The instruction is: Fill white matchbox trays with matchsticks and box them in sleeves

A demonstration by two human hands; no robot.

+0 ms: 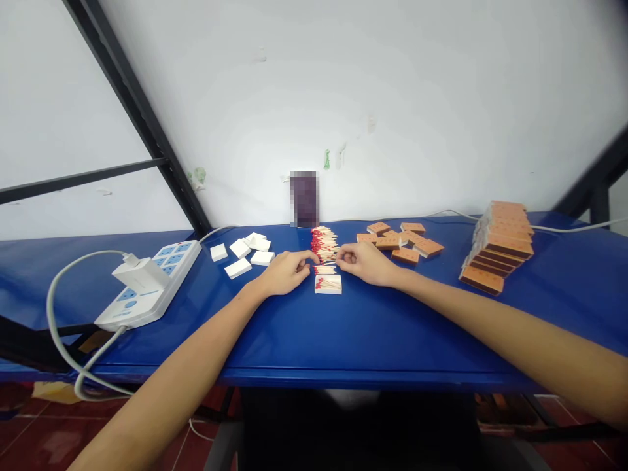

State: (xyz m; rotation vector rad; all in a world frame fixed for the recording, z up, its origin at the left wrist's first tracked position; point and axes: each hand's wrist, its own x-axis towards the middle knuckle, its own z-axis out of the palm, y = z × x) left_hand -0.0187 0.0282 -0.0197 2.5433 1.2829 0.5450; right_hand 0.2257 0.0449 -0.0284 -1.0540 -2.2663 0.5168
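A pile of red-headed matches (324, 243) lies between my two hands on the blue table. My left hand (287, 273) is at its left side, index finger stretched to the red heads and thumb a little apart from it. On the other side my right hand (366, 263) is closed in a pinch at the bare ends of some matches; how many is too small to make out. Just below them lies a short row of separate matches (324, 269). Nearest to me is a white matchbox tray (335, 290) with several matches inside.
Several white matchbox trays (238, 268) lie at left, and loose orange matchbox sleeves (405, 256) at right. Farther right leans a stack of orange matchboxes (505, 235). A white power strip (161, 297) with charger and cable stands at left. A blurred dark rectangle (305, 199) is against the wall.
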